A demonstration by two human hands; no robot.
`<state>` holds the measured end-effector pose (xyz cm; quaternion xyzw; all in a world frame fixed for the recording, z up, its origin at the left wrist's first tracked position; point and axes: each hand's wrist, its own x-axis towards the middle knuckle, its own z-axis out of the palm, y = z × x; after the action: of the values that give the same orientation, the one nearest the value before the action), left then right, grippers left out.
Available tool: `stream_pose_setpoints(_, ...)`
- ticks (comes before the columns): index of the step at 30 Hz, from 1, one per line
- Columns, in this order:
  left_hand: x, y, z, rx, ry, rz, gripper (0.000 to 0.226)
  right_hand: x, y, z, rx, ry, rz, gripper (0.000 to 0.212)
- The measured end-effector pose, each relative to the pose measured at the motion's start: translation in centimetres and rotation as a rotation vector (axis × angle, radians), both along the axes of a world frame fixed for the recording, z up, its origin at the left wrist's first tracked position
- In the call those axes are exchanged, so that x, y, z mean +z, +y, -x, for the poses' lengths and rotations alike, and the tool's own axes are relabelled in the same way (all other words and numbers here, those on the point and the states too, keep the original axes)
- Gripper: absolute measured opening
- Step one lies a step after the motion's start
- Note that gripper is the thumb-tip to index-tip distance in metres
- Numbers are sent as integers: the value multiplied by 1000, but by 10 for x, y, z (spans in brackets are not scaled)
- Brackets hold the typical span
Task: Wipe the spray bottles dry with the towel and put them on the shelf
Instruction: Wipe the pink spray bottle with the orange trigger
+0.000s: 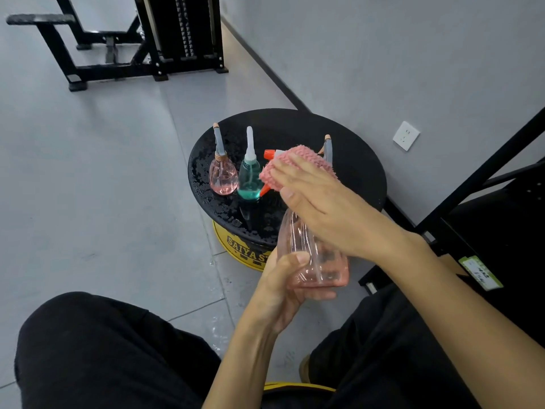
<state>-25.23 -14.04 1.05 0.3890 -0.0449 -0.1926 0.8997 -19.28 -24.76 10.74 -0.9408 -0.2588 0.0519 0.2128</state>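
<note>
Three other bottles [249, 175] are standing on the wet stool [295, 125] while the left hand [283, 290] is gripping a pink bottle [312, 255] by its base. The right hand [321, 202], fingers flat, is pressing the towel [298, 160] over its orange nozzle [269, 153]. Wiping looks unfinished; the body probably needs drying before going on the shelf [483, 169].

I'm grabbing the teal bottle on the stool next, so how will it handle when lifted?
Probably slippery: the teal bottle stands on a stool top beaded with water droplets, so it may be wet. Likely light, since liquid seems to fill only its bottom. Its tall white nozzle suggests it tips easily if nudged.
</note>
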Motion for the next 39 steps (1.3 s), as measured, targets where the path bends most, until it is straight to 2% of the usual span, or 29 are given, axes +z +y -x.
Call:
stream_pose_setpoints(2,1,-1,-1,5,-4,19,51,-1,-2,-3,-65,0,-67,58)
stream_pose_setpoints(4,3,-2,-1,8,-11,13,78,-2,-3,-4,-154,22,-115,61)
stream_pose_setpoints(6,5,-2,0,-3,-3,12,90,-1,-1,-1,-180,33,-123,61)
stream_pose_setpoints(10,5,1,0,-9,24,-14,66,2,4,10,-13,27,-32,54)
stream_pose_setpoints(12,4,2,0,-6,18,-28,64,6,1,11,57,28,28,51)
stream_pose_setpoints(16,5,-1,1,-17,-9,-33,42,11,-5,-7,70,10,55,54)
stream_pose_setpoints(20,5,-5,3,-34,7,-21,53,13,1,-15,-39,13,79,54)
stream_pose_setpoints(25,4,-3,2,-24,-30,-36,39,13,10,9,95,13,225,55)
stream_pose_setpoints(28,2,-3,2,-24,-19,-12,38,20,6,5,119,22,227,52)
stream_pose_setpoints(32,4,-1,0,-16,-35,-3,75,23,3,6,69,-154,4,54)
stream_pose_setpoints(34,2,-1,0,-1,-20,2,72,20,0,8,24,-181,37,61)
stream_pose_setpoints(37,0,-2,2,-12,1,5,60,14,-6,5,0,-81,180,66)
stream_pose_setpoints(39,0,-3,2,-28,-12,-21,58,16,-8,-2,-54,-30,180,70)
